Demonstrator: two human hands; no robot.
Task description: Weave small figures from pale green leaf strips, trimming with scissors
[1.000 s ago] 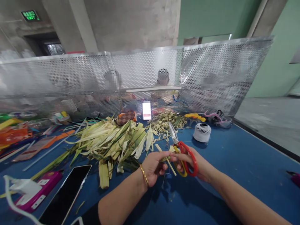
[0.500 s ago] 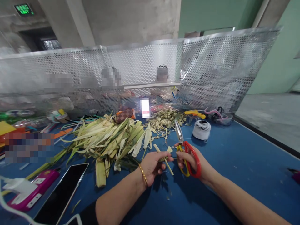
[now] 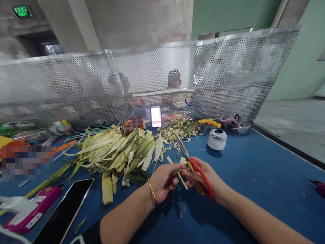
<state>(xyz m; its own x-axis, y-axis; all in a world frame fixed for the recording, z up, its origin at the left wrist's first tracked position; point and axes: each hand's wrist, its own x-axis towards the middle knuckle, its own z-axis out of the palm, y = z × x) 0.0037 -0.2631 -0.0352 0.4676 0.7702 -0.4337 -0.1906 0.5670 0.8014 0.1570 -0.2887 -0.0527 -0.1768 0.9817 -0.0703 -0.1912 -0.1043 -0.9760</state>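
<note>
My left hand point(image 3: 165, 178) pinches a small bundle of pale husk strips point(image 3: 180, 174) between thumb and fingers. One thin strip sticks out below and a flared end shows above. My right hand point(image 3: 203, 174) is closed around red and yellow-handled scissors point(image 3: 199, 171), whose blades point up and to the left. Its fingertips meet the left hand's fingers at the bundle. A large heap of green and cream corn husks point(image 3: 122, 149) lies to the left of the hands. Beyond them is a pile of small husk scraps point(image 3: 177, 130).
A white spool of thread point(image 3: 217, 139) stands at the right, with a yellow-handled tool point(image 3: 210, 122) behind it. At the left lie a phone point(image 3: 64, 210) and a magenta power strip point(image 3: 34, 210). A perforated metal screen point(image 3: 152, 64) crosses the back, with people behind it.
My right hand has moved left to meet the left hand. The scissors have swung so their blades lean further left. My left hand keeps its pinch on the bundle.
</note>
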